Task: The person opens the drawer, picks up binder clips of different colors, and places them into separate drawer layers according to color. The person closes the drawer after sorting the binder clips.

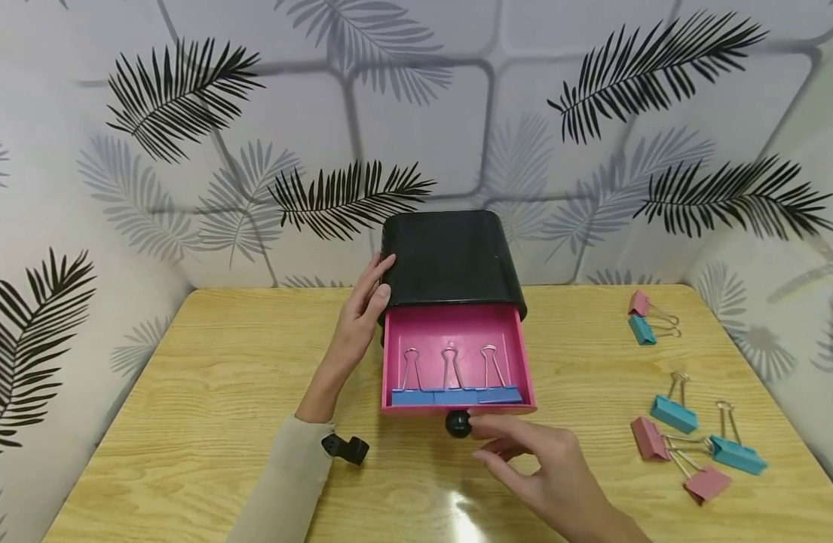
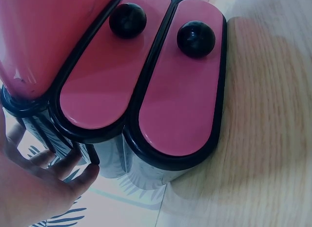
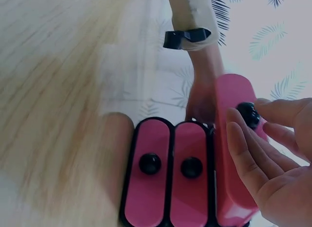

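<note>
A black desktop drawer unit (image 1: 450, 256) stands on the table with its pink top drawer (image 1: 457, 332) pulled out. Three blue binder clips (image 1: 457, 396) lie side by side along the front of that drawer. My left hand (image 1: 362, 309) rests against the unit's left side, fingers extended; the left wrist view shows its fingers (image 2: 63, 163) along the black casing. Beside the drawer's round black knob (image 1: 458, 424) is my right hand (image 1: 538, 460), a fingertip at the knob and the thumb apart from it. In the right wrist view the fingers (image 3: 243, 154) are fairly straight near the knob.
Right of the unit lie several loose binder clips: a pink clip (image 1: 638, 303) and a teal clip (image 1: 641, 330) farther back, more pink and teal ones nearer, like this teal clip (image 1: 738, 455). Two lower pink drawers (image 3: 148, 197) are shut. A leaf-patterned wall stands behind the wooden table (image 1: 206, 392).
</note>
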`<state>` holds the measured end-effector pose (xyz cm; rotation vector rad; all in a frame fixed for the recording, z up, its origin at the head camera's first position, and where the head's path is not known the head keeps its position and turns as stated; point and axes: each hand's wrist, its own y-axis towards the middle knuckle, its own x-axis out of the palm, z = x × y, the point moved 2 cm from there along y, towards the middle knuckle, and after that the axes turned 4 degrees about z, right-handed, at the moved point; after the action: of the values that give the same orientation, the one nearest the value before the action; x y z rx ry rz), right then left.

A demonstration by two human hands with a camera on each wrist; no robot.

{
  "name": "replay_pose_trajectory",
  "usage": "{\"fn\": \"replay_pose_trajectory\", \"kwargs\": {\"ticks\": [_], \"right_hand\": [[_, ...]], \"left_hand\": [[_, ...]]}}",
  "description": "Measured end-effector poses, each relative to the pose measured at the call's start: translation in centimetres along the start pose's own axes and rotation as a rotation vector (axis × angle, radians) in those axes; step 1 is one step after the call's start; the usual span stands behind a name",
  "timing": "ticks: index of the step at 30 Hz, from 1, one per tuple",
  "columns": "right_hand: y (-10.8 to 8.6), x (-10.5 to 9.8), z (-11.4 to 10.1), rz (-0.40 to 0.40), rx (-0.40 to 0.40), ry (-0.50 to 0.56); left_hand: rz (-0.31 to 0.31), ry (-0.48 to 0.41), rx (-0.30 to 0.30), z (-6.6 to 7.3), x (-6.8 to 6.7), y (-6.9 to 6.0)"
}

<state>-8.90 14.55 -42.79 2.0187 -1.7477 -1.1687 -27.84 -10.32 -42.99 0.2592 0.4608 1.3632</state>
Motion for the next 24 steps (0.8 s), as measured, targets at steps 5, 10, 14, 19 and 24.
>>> {"fn": "replay_pose_trajectory", "kwargs": {"ticks": [5,10,14,19,24], "right_hand": [[0.5,0.8,0.3,0.021,0.042,-0.006],[1.0,1.0,0.5,0.067,0.019,0.008],[1.4,1.0,0.4,0.086,0.002,0.018],[1.4,1.0,0.4,0.072,0.016,0.008],[1.3,1.0,0.4,0.079,-0.002,-0.028]], "left_hand": [[0.004,-0.007,-0.01,-0.1,-0.2,0.0],[-0.007,-0.031,-0.014,-0.2,-0.3,0.0],[-0.007,-0.05,-0.009,-0.2,-0.4,0.0],[-0.011,-0.03,-0.021,0.0,-0.6,0.1],[-0.027,-0.026,-0.034,-0.1,-0.5,0.3]]}}
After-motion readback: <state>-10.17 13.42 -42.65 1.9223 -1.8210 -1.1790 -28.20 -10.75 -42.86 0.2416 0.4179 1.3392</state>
